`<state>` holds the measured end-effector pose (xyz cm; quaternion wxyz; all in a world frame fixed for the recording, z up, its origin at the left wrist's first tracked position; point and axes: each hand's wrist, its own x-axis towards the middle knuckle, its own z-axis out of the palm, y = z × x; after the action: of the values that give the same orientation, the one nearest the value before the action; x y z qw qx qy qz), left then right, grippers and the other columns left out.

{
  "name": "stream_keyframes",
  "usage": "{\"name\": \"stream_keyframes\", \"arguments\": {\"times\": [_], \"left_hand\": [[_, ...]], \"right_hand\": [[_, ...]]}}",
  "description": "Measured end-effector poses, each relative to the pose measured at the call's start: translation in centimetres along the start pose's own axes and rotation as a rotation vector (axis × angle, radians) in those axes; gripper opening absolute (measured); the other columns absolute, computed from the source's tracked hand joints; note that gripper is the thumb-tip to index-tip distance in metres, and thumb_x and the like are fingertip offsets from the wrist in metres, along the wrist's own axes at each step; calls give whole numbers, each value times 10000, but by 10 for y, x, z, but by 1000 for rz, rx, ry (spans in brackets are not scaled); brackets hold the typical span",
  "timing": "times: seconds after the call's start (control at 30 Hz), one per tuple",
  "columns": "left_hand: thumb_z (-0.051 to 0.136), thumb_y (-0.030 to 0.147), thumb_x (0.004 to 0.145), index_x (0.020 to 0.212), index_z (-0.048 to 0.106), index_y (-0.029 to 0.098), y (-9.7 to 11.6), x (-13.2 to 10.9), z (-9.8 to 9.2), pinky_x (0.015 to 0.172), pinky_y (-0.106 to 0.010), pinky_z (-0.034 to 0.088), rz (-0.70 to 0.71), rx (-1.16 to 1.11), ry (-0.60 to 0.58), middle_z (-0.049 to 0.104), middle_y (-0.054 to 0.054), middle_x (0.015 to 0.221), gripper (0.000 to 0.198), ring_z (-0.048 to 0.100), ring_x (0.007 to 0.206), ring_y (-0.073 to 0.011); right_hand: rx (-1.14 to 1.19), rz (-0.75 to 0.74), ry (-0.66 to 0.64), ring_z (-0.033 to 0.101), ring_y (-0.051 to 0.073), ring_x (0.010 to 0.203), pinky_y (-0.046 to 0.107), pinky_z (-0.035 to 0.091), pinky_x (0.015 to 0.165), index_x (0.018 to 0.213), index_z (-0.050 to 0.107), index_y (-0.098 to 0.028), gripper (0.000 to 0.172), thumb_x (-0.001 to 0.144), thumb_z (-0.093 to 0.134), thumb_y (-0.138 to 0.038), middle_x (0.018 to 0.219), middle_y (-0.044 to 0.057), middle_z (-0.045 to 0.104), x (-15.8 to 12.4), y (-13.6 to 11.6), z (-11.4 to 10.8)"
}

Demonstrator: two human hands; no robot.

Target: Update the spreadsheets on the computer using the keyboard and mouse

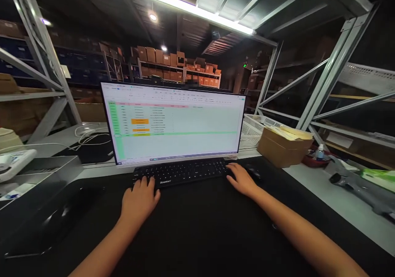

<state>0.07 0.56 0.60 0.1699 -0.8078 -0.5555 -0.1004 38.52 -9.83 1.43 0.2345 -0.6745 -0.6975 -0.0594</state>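
Observation:
A black keyboard (185, 171) lies on a black desk mat (191, 227) below a wide monitor (191, 125). The screen shows a spreadsheet with a few orange and yellow cells and one green row; its text is too small to read. My left hand (140, 197) rests on the keyboard's left end, fingers spread over the keys and holding nothing. At the keyboard's right end, my right hand (242, 179) lies with its fingers stretched out over the number keys, also holding nothing. Just right of it sits a black mouse (253, 172).
A cardboard box (280, 147) with yellowish papers stands right of the monitor, before white baskets (251, 129). Farther right lies a grey handheld scanner (358, 190). At left are a grey metal tray (58, 174) and loose white cables (89, 135). Metal shelf posts frame the desk.

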Motion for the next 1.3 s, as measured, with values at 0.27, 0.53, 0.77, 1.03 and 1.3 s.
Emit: {"name": "stream_keyframes", "arguments": {"times": [0.27,0.53,0.77,1.03,1.3], "left_hand": [[266,315,943,1396,488,63,-1,0,3,890,-455,463,4,46,17,530,-241,1433,564,527,1241,-343],[279,312,942,1393,494,54,-2,1,7,898,-470,454,2,30,22,520,-255,1436,562,532,1232,-359],[305,310,933,1402,491,66,-1,1,4,942,-479,436,-12,-1,-1,502,-253,1460,561,511,1269,-357],[379,336,912,1423,487,116,0,-4,-2,983,-468,422,-53,-34,-34,500,-208,1485,567,492,1302,-336],[415,335,899,1429,485,122,1,-5,0,990,-464,422,-75,-43,-31,507,-206,1482,575,492,1316,-333]], "right_hand": [[25,194,-29,449,280,1330,470,385,1082,1294,617,-252,448,960,414,-473,1406,109,522,46,-15,26],[68,159,-29,489,261,1290,455,387,1081,1363,536,-219,498,978,349,-475,1385,112,566,54,0,36],[68,100,-20,446,260,1355,462,348,1140,1385,532,-220,512,968,373,-470,1419,117,544,49,2,39],[23,75,20,474,304,1357,536,368,1137,1305,620,-236,529,944,378,-536,1405,106,574,39,1,44],[-187,40,202,645,305,1096,516,491,995,1051,725,-221,462,862,432,-524,1137,113,714,12,95,7]]}}
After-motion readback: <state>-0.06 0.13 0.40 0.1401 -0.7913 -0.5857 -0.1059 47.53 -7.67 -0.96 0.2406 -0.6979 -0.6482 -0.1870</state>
